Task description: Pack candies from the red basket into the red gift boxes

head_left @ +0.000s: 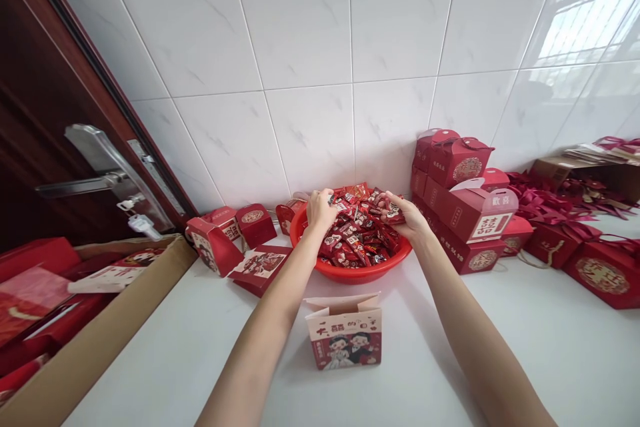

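Observation:
A red plastic basin (367,274) heaped with small red wrapped candy packets (356,240) stands against the wall. Over its left side is my left hand (321,211), with fingers curled in at the packets; what they grip is mostly hidden. At the right rim, my right hand (411,219) has its fingers closed around a few candy packets (393,212), palm turned inward. Between my forearms, in front of the basin, a paper gift box (346,340) with a cartoon bride and groom stands upright, its top flaps open.
Red gift boxes (467,210) are stacked right of the basin, with ribboned boxes (603,270) and a cardboard carton (583,170) farther right. More small boxes (215,240) stand left. A large carton (125,310) of red packaging sits beside the door handle (107,180). White tiles (310,140) rise behind.

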